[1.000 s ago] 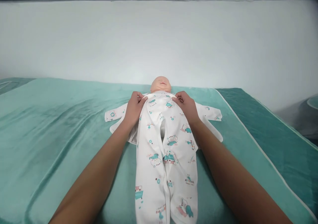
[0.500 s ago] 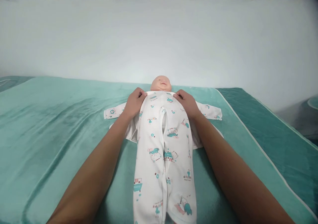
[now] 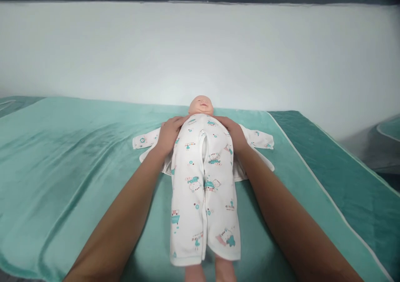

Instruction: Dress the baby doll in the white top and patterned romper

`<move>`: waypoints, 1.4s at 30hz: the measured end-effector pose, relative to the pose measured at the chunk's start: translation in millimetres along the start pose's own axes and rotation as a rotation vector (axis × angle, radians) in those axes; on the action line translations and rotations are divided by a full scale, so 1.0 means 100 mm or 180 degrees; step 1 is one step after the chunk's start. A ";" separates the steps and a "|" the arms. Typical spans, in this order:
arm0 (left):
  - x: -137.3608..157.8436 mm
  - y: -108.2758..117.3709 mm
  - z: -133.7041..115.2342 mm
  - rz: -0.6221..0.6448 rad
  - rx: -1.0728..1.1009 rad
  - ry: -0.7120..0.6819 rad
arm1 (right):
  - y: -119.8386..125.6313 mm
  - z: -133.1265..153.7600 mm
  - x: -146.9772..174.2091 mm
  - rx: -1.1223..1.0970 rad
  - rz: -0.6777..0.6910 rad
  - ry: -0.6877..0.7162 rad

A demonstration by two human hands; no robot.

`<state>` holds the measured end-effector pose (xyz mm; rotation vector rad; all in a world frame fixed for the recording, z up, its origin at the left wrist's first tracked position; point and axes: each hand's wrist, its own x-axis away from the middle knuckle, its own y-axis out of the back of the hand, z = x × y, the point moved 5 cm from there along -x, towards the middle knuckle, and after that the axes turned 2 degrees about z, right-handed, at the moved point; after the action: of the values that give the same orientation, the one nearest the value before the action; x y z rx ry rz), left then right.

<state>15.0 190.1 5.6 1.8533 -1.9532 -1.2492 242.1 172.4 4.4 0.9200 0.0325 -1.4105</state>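
A baby doll [image 3: 201, 105] lies on its back on a green sheet, its head toward the wall and its lower legs showing at the bottom. White printed baby trousers [image 3: 203, 157] cover it from just under the chin down to the shins. Beneath it a matching white baby top [image 3: 260, 139] is spread with both sleeves out to the sides. My left hand [image 3: 170, 132] rests against the left side of the doll's upper body, fingers stretched toward the trousers' top edge. My right hand [image 3: 233, 131] lies likewise on the right side, fingers extended; both thumbs are largely hidden.
The light green sheet [image 3: 78, 148] has long creases on the left. A darker green strip [image 3: 337, 157] with pale edging runs along the right. Behind the bed stands a white wall [image 3: 200, 52] with a dark band above.
My fingers have let go of the trousers' top edge and flattened along the doll's sides. More of the trouser hems and the doll's lower legs now show as the view has shifted slightly.
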 end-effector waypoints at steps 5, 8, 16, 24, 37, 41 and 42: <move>0.27 -0.01 0.02 0.0083 -0.0845 -0.0236 | 0.04 -0.08 0.25 0.0055 -0.0165 -0.0223; 0.44 -0.02 0.01 0.0080 -0.1002 -0.0232 | 0.04 -0.02 0.45 0.0027 -0.0095 -0.0203; 0.89 0.01 -0.12 0.0214 -0.0964 -0.0076 | 0.07 0.26 0.87 0.0220 0.0151 -0.0560; 0.82 0.04 0.04 0.0091 -0.0767 0.0568 | 0.07 0.01 0.79 0.0163 -0.0194 -0.1094; 0.79 0.06 -0.19 -0.0384 0.0343 0.0614 | 0.01 -0.13 0.55 -0.0992 0.0174 -0.1463; 0.78 0.01 -0.19 -0.0299 0.1546 0.1067 | -0.01 -0.06 0.55 -0.1404 0.0227 -0.1451; 0.77 -0.02 -0.20 -0.0215 0.1789 0.1143 | -0.01 -0.03 0.55 -0.1468 0.0246 -0.1456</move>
<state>12.8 113.2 -14.8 2.2042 -2.1793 -0.3381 254.5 129.5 -27.1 0.2083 -0.0218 -1.4308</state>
